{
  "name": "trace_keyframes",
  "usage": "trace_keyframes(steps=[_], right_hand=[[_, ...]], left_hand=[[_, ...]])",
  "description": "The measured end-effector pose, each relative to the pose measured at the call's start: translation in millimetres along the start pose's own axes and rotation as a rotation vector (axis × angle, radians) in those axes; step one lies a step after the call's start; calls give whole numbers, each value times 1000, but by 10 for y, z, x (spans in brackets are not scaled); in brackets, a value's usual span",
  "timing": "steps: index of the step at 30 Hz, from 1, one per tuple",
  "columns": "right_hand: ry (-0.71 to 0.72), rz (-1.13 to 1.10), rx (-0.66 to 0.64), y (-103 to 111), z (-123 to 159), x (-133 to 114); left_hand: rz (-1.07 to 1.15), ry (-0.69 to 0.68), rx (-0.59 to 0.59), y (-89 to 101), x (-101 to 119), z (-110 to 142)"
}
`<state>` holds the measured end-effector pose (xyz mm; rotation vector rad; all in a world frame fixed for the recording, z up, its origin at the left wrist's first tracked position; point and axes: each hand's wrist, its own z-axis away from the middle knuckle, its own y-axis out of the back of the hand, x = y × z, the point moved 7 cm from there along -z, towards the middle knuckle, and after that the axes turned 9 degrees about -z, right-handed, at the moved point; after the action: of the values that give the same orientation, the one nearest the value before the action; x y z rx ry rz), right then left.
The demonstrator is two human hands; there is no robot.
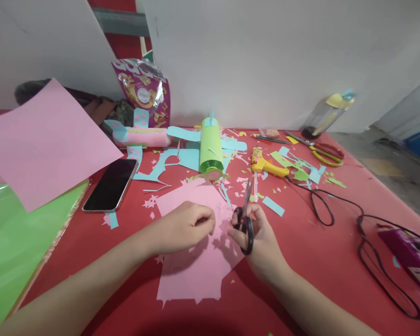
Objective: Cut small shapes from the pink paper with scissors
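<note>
My right hand (262, 247) is wrapped round black-handled scissors (246, 219), whose blades point away from me. To its left, my left hand (189, 224) is closed with the fingers curled in; whatever they may hold is hidden. Below both hands lies pink paper (189, 280) with jagged cut edges. Small pink cut-outs (150, 201) are scattered to its left. Just past the paper, a green paper-covered cylinder (211, 144) stands with light blue paper pieces at its sides. A pink paper tube (147, 137) with blue flaps lies left of it.
A phone (111, 185), a large pink sheet (49, 144) and green sheets (24, 242) lie left. Rightward are a yellow glue gun (266, 164) with a looping cable (362, 233), other scissors (324, 151), a bottle (327, 116) and a purple power strip (408, 254). A snack bag (145, 93) stands behind.
</note>
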<state>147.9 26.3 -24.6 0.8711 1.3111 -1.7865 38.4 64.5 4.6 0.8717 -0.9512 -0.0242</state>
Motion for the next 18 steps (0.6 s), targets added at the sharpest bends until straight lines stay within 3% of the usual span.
trace_keyframes(steps=[7, 18], right_hand=[[-10, 14, -8, -13, -2, 3], [5, -24, -38, -16, -1, -9]], left_hand=[[-52, -125, -11, -64, 128, -22], [-5, -143, 57, -92, 123, -47]])
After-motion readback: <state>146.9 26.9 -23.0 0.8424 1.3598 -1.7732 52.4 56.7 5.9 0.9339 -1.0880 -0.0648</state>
